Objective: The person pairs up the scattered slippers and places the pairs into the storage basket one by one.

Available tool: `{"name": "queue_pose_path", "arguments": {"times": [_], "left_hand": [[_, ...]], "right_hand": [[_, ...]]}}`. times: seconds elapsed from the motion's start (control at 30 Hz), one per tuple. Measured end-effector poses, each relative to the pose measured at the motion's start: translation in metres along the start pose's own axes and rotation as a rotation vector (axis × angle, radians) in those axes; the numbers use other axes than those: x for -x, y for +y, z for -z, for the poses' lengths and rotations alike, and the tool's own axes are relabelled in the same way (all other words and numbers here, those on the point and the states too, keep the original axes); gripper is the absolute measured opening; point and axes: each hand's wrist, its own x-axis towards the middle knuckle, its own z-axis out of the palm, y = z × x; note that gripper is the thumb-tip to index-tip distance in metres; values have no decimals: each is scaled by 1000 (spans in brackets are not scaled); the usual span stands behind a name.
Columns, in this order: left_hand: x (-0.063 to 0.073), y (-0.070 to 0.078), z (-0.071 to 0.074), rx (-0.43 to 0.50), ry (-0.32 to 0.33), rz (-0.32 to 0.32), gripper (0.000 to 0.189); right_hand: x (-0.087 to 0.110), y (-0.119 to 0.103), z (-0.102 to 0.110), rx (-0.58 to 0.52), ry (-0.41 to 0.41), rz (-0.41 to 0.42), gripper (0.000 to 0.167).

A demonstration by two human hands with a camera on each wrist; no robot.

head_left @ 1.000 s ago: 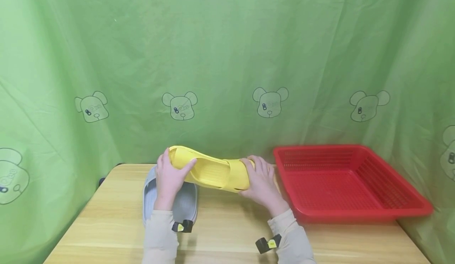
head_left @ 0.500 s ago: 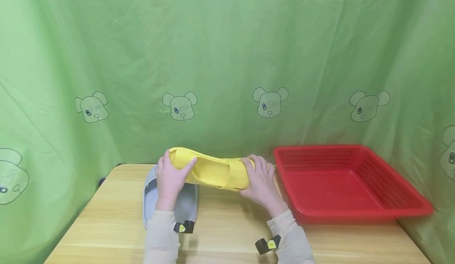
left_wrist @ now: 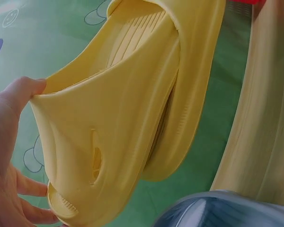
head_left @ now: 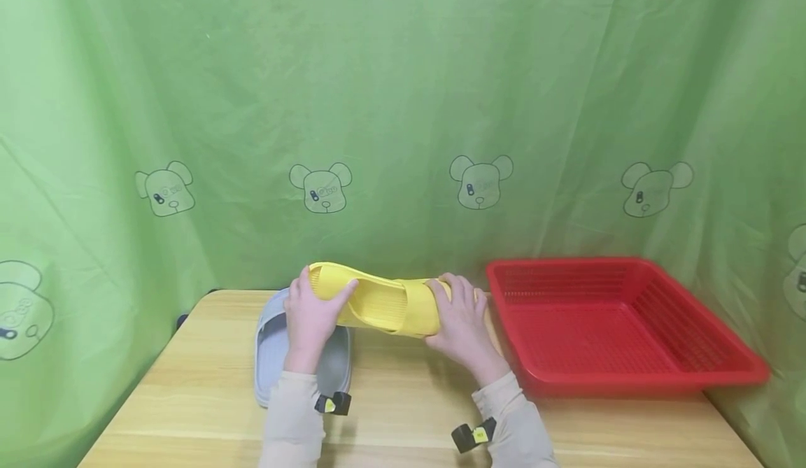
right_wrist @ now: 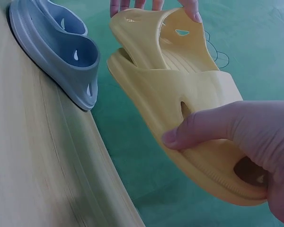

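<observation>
A pair of yellow slippers is held above the table, lying sideways with one slotted into the other. My left hand (head_left: pixel 311 317) grips the toe strap of the left slipper (left_wrist: pixel 99 109), thumb at the strap's edge and fingers round the toe. My right hand (head_left: pixel 464 321) grips the front of the right slipper (head_left: pixel 420 307). In the right wrist view, its thumb lies over that strap, beside a slit. The left slipper's heel is hidden inside the right slipper. Below my left hand, grey-blue slippers (head_left: pixel 271 349) rest on the table, partly covered by my arm.
A red plastic basket (head_left: pixel 604 377) with slotted walls stands on the right of the wooden table (head_left: pixel 390 405). Behind the table hangs a green curtain (head_left: pixel 403 104) printed with bear faces. The table's left edge slopes down toward me.
My left hand has shifted slightly right with its slipper, which sits a bit deeper in the other one. My right hand has hardly moved. The basket stays put.
</observation>
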Motion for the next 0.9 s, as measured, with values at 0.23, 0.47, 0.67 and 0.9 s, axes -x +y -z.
{"name": "queue_pose_path", "arguments": {"times": [0.23,0.47,0.67,0.9], "left_hand": [[1,2,-4,-15,2,2,118],[4,3,-8,-13,-10,0,119],[4,3,-10,-28,0,-18,118],[0,-1,-5,-34,-4,-14,123]], "right_hand": [[1,2,-1,14,15,7,95],[1,3,-3,14,6,4,97],[2,3,-4,7,-4,-5,96],[1,0,-7,-1,-36,-9,97]]}}
